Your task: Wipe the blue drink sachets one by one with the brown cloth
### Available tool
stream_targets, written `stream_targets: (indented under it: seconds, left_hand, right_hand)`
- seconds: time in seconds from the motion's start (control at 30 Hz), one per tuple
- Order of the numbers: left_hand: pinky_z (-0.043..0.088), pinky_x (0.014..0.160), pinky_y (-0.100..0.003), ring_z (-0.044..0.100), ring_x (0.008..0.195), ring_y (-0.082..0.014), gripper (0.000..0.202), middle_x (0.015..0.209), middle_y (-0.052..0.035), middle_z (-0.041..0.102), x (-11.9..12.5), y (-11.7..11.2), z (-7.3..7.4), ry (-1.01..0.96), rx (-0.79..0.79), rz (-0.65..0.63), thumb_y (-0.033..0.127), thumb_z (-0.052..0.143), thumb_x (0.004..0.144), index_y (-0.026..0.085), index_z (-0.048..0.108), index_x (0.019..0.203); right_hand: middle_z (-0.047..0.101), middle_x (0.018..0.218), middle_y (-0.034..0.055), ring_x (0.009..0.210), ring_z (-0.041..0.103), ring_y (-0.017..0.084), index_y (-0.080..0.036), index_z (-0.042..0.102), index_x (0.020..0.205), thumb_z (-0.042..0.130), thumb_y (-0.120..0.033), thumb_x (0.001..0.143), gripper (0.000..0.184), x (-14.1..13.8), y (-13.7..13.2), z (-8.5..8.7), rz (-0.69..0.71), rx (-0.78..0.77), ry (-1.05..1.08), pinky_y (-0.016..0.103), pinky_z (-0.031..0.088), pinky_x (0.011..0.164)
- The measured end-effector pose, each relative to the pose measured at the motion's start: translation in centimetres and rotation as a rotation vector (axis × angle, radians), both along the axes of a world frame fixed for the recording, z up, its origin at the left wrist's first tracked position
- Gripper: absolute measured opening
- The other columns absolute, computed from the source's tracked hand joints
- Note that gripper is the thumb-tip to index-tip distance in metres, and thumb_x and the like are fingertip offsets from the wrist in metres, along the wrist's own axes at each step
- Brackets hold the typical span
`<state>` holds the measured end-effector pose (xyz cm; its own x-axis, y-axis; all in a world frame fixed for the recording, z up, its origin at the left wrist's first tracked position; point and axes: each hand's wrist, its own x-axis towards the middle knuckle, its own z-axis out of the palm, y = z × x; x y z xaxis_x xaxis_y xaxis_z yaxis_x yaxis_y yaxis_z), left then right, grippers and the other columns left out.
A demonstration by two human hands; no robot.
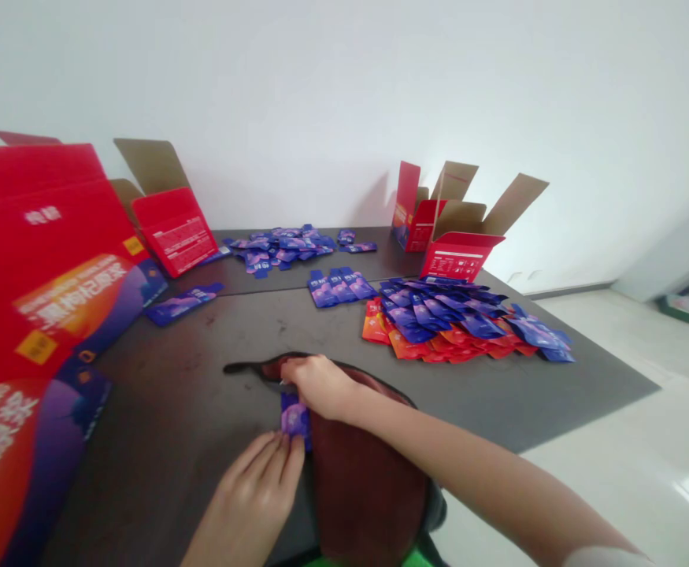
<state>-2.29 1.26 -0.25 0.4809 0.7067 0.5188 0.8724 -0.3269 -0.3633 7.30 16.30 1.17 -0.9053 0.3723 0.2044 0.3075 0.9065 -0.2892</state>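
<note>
Nearest me, my left hand lies with fingers together on the near end of a purple sachet; whether it pinches I cannot tell. My right hand is curled over the sachet's far end, gripping it, at the left edge of a dark red cloth on the table. Big red cartons stand left. Farther right lies a heap of sachets, purple and orange, with open red boxes behind.
</note>
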Motion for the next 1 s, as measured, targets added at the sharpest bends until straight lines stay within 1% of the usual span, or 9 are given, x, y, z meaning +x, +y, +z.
stream_targets:
  seconds: [0.13, 0.23, 0.33, 0.43, 0.53, 0.6, 0.7, 0.87, 1.0]
  left_hand:
    - [0.055, 0.07, -0.03, 0.065, 0.071, -0.019, 0.042, 0.079, -0.011, 0.069, 0.2, 0.2, 0.1, -0.077, -0.046, 0.019, 0.0, 0.028, 0.069, 0.011, 0.067, 0.083]
    - [0.055, 0.069, -0.03, 0.064, 0.07, -0.0187, 0.041, 0.079, -0.0109, 0.069, 0.3, 0.4, 0.1, -0.085, -0.069, 0.044, -0.001, 0.03, 0.067, 0.011, 0.066, 0.084]
    - [0.055, 0.069, -0.03, 0.064, 0.069, -0.0188, 0.042, 0.078, -0.0116, 0.068, 0.5, 0.4, 0.3, -0.047, -0.072, 0.055, -0.002, 0.031, 0.066, 0.01, 0.066, 0.085]
    - [0.054, 0.069, -0.031, 0.063, 0.066, -0.0186, 0.041, 0.074, -0.0122, 0.068, 0.7, 0.4, 0.3, -0.019, -0.049, 0.04, -0.002, 0.031, 0.066, 0.008, 0.067, 0.083]
    - [0.053, 0.072, -0.031, 0.063, 0.069, -0.0181, 0.041, 0.076, -0.0116, 0.068, 0.9, 0.3, -0.2, -0.029, -0.017, 0.058, -0.002, 0.029, 0.07, 0.009, 0.067, 0.082]
    - [0.052, 0.075, -0.032, 0.063, 0.073, -0.019, 0.041, 0.079, -0.0122, 0.068, 0.9, 0.2, -0.6, -0.059, -0.012, 0.078, -0.001, 0.028, 0.072, 0.008, 0.066, 0.084]
    - [0.052, 0.076, -0.035, 0.062, 0.077, -0.0211, 0.041, 0.082, -0.0144, 0.067, 1.0, 0.3, -0.9, -0.092, -0.012, 0.074, 0.0, 0.026, 0.075, 0.005, 0.065, 0.088]
    - [0.054, 0.071, -0.033, 0.064, 0.073, -0.0194, 0.042, 0.079, -0.0127, 0.068, 0.9, 0.4, 0.2, -0.11, -0.048, 0.039, -0.001, 0.027, 0.074, 0.007, 0.067, 0.084]
    - [0.055, 0.067, -0.032, 0.064, 0.069, -0.0187, 0.043, 0.076, -0.0122, 0.068, 0.8, 0.3, 0.8, -0.082, -0.062, 0.033, -0.003, 0.027, 0.071, 0.007, 0.067, 0.082]
  right_hand:
    - [0.066, 0.085, 0.0099, 0.079, 0.063, 0.021, -0.013, 0.058, 0.095, 0.045, -0.003, 0.077, 0.024, -1.2, 3.3, 1.0, -0.18, -0.015, 0.012, 0.027, 0.044, 0.07]
    - [0.065, 0.091, 0.009, 0.086, 0.062, 0.018, -0.015, 0.055, 0.098, 0.037, -0.009, 0.087, 0.022, 0.3, 2.4, 3.0, -0.241, -0.019, 0.085, 0.024, 0.042, 0.074]
    - [0.063, 0.096, 0.0021, 0.093, 0.058, 0.011, -0.019, 0.054, 0.092, 0.037, -0.011, 0.088, 0.019, 2.5, -0.9, 3.9, -0.134, -0.028, 0.133, 0.017, 0.039, 0.08]
    - [0.061, 0.099, 0.0048, 0.098, 0.056, 0.014, -0.016, 0.054, 0.085, 0.046, -0.005, 0.08, 0.014, 3.6, -3.5, 2.5, 0.077, -0.012, 0.092, 0.018, 0.039, 0.085]
    - [0.06, 0.1, 0.009, 0.105, 0.052, 0.017, -0.013, 0.053, 0.083, 0.052, -0.005, 0.074, 0.012, 3.3, -4.0, 0.7, 0.185, 0.027, 0.064, 0.021, 0.035, 0.093]
    - [0.061, 0.098, 0.0076, 0.104, 0.052, 0.016, -0.013, 0.053, 0.081, 0.053, -0.006, 0.074, 0.01, 2.6, -3.3, 0.3, 0.197, 0.031, 0.052, 0.021, 0.034, 0.094]
    - [0.062, 0.096, 0.0054, 0.096, 0.055, 0.015, -0.014, 0.054, 0.083, 0.051, -0.007, 0.077, 0.01, 1.2, -1.3, 0.2, 0.133, 0.015, 0.032, 0.02, 0.039, 0.086]
    - [0.065, 0.086, 0.0082, 0.082, 0.061, 0.02, -0.013, 0.057, 0.092, 0.046, -0.002, 0.077, 0.022, -1.1, 2.7, 0.2, -0.039, -0.009, 0.019, 0.026, 0.043, 0.07]
    - [0.065, 0.085, 0.0094, 0.08, 0.062, 0.021, -0.014, 0.056, 0.093, 0.04, -0.007, 0.084, 0.019, 0.1, 2.1, 1.9, -0.145, -0.008, 0.058, 0.026, 0.043, 0.069]
